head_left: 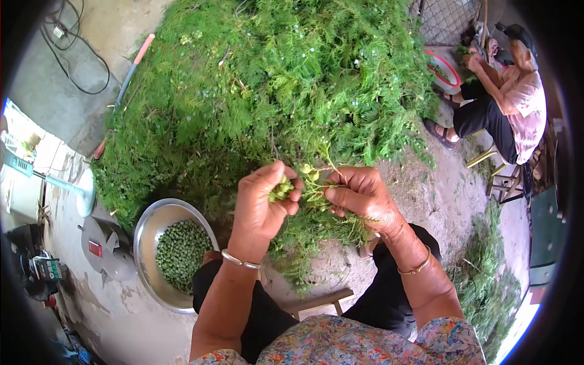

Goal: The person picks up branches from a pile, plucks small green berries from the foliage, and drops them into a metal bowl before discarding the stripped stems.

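Observation:
Several small green seed cones lie in my left hand, with its fingers curled around them. My right hand pinches a green sprig by its stem, just right of my left hand. The sprig carries pale green cones and thin leaves that hang below my fingers. Lower left of my left hand, a wide metal bowl holds a heap of round green cones. Beyond both hands lies a large pile of cut evergreen branches.
A person sits on a stool at the right, beside a red-rimmed basin. A long-handled tool lies at the pile's left edge. A fan and a grey stool with a red phone are at the left.

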`<move>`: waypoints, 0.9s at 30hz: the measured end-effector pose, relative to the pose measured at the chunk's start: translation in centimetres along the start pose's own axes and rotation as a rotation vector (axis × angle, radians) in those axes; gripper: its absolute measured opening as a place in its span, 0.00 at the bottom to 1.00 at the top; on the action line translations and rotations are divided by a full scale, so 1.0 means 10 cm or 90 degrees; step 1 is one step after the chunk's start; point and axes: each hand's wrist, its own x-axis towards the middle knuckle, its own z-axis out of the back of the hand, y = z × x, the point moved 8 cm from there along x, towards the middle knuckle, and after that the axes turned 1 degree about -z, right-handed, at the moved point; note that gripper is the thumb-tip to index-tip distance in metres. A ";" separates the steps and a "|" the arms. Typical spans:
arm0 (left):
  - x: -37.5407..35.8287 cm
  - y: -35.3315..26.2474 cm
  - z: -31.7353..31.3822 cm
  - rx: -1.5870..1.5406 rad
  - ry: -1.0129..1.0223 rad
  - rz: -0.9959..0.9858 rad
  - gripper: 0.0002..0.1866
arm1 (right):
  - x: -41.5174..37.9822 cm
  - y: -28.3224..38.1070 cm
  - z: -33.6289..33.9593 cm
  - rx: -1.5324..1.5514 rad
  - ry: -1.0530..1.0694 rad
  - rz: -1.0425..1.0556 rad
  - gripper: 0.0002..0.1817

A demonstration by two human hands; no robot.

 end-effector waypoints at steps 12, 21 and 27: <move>-0.02 0.08 -0.11 0.030 0.041 -0.002 0.07 | 0.03 -0.01 -0.16 -0.075 0.070 0.005 0.04; -0.02 0.03 -0.07 -0.013 0.057 0.020 0.06 | 0.05 -0.02 -0.20 -0.114 0.075 -0.013 0.06; -0.04 0.06 -0.01 0.007 -0.012 0.041 0.04 | 0.07 0.04 -0.15 -0.222 0.017 0.059 0.12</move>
